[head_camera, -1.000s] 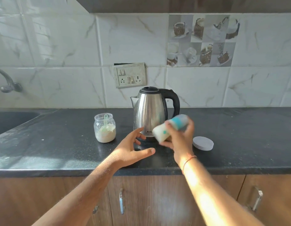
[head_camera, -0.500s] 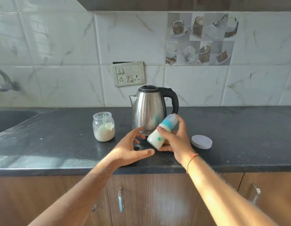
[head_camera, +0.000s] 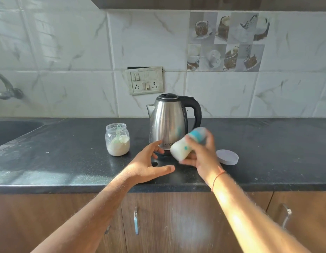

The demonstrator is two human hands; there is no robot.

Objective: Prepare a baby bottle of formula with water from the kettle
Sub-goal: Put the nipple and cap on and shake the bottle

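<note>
Tap (head_camera: 8, 87) at far left, mounted on the tiled wall above a dark sink (head_camera: 12, 131) set into the bench (head_camera: 67, 161). Bench surface is dark speckled stone with wooden cabinet doors (head_camera: 158, 225) below.

Glass jar (head_camera: 117, 139), lid off, stands upright left of centre; roughly a third full of white powder, with a pale green scoop (head_camera: 118, 133) standing in it.

Left hand (head_camera: 149, 163) is just right of the jar, in front of the kettle base, low over the bench; contact with the surface cannot be judged. Grip spread: fingers extended and apart, thumb pointing right, holding nothing.

Steel kettle (head_camera: 169, 125) stands upright at centre, toward the far side of the bench, black lid closed, spout to the left, black handle to the right. Switch and socket plate (head_camera: 145, 80) is on the wall behind it.

Baby bottle (head_camera: 184, 146) is held in the air in front of the kettle's lower right side, tilted, base down-left and teal collar up-right. Contents white. Bottle is motion-blurred. Right hand (head_camera: 202, 154) holds it, grip curled round the body and collar. Orange thread on the right wrist.

Round white lid (head_camera: 227, 157) lies flat on the bench just right of the right hand.
</note>
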